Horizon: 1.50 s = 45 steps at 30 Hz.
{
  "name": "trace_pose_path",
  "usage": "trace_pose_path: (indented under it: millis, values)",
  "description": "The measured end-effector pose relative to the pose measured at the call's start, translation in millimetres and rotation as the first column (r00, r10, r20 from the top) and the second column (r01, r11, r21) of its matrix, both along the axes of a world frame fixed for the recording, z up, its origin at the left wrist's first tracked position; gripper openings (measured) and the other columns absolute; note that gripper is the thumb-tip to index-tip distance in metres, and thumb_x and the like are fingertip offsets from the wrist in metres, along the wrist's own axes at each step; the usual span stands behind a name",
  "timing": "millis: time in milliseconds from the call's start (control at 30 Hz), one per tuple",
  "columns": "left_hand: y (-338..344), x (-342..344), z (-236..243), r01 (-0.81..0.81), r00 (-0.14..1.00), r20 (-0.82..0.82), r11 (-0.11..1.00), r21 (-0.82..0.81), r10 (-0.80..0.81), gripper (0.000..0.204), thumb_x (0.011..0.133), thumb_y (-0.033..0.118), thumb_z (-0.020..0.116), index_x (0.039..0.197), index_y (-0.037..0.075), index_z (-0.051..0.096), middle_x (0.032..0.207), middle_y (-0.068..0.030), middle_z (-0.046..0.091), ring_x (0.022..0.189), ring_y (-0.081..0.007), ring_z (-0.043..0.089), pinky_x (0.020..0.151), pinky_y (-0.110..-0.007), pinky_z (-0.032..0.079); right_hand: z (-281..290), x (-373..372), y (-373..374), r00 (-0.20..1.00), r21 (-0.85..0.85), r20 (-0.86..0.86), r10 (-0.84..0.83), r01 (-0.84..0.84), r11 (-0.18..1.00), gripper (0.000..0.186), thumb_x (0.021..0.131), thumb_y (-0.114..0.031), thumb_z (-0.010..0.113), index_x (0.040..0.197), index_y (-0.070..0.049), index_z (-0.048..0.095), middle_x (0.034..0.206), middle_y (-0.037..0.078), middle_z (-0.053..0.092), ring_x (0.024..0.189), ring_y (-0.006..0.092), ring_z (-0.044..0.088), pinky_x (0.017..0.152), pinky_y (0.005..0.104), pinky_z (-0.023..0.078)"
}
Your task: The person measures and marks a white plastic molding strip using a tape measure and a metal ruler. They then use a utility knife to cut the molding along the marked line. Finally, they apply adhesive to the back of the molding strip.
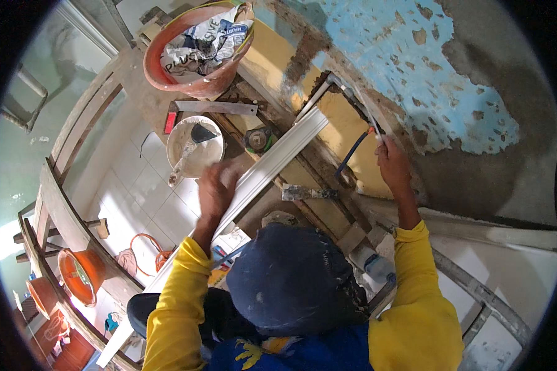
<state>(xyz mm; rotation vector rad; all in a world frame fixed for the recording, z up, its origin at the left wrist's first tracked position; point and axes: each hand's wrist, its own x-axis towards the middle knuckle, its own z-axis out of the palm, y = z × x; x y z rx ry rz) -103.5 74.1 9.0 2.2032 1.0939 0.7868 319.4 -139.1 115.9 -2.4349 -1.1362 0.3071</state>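
Observation:
A long white moulding strip (272, 159) runs diagonally from the lower left up to the wall opening. My left hand (218, 190), slightly blurred, is closed at the strip's left edge, beside a white bucket (203, 170) of pale paste. In the bucket rests a putty knife (202, 134). At the wall my right hand (392, 162) is closed around the lower end of a thin grey bar (360, 106); its exact kind is unclear. Just left of those fingers hangs a dark blue flexible tube (351, 152) with an orange end.
A reddish tub (158, 65) with a crumpled printed bag stands on the planks. Nearby lie a square (223, 108), a tape measure (258, 140) and a dirty scraper (309, 192). A plastic bottle (379, 269) is near my right arm. Orange buckets (80, 278) sit lower left, beyond scaffold rails (62, 188).

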Motion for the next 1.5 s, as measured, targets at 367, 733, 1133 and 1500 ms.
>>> trace_pose_path:
  millis: [367,733,1133,1500]
  values:
    - [-58,17,-13,-0.006,0.868,-0.484,0.972,-0.236,-0.112,0.092,0.078,0.041,0.093,0.155,0.012,0.051,0.126,-0.0150,0.061,0.120,-0.0384,0.062,0.102,-0.050,0.050,-109,43,17,0.863,0.076,0.235,0.447,-0.475,0.877,0.027,0.108,-0.014,0.062,0.132,-0.002,0.065,0.107,0.021,0.073,0.094,0.0393,0.073,0.083,0.0468,0.060]
    - [-69,24,-23,0.015,0.896,-0.413,0.940,-0.341,-0.165,0.093,0.068,0.020,0.089,0.152,0.011,0.049,0.124,-0.0177,0.060,0.118,-0.0413,0.063,0.103,-0.052,0.052,-117,63,40,0.680,-0.003,0.373,0.632,-0.680,0.734,0.023,0.098,-0.006,0.073,0.121,-0.001,0.069,0.089,0.014,0.065,0.078,0.0308,0.070,0.065,0.0419,0.056]
    - [-76,20,-34,-0.003,0.886,-0.453,0.975,-0.224,-0.101,0.086,0.068,0.024,0.093,0.144,0.008,0.055,0.118,-0.0176,0.063,0.110,-0.0424,0.065,0.096,-0.053,0.054,-132,62,53,0.691,-0.065,0.340,0.638,-0.660,0.749,0.027,0.101,-0.011,0.070,0.126,0.000,0.071,0.098,0.016,0.070,0.088,0.0310,0.074,0.071,0.0413,0.062]
    - [-77,22,-33,-0.044,0.863,-0.497,0.968,-0.248,-0.088,0.089,0.062,0.020,0.093,0.143,0.009,0.056,0.117,-0.0164,0.062,0.110,-0.0415,0.064,0.096,-0.052,0.053,-138,56,49,0.743,-0.085,0.270,0.613,-0.615,0.784,0.024,0.103,-0.015,0.067,0.124,-0.002,0.068,0.099,0.017,0.070,0.088,0.0325,0.074,0.070,0.0426,0.060]
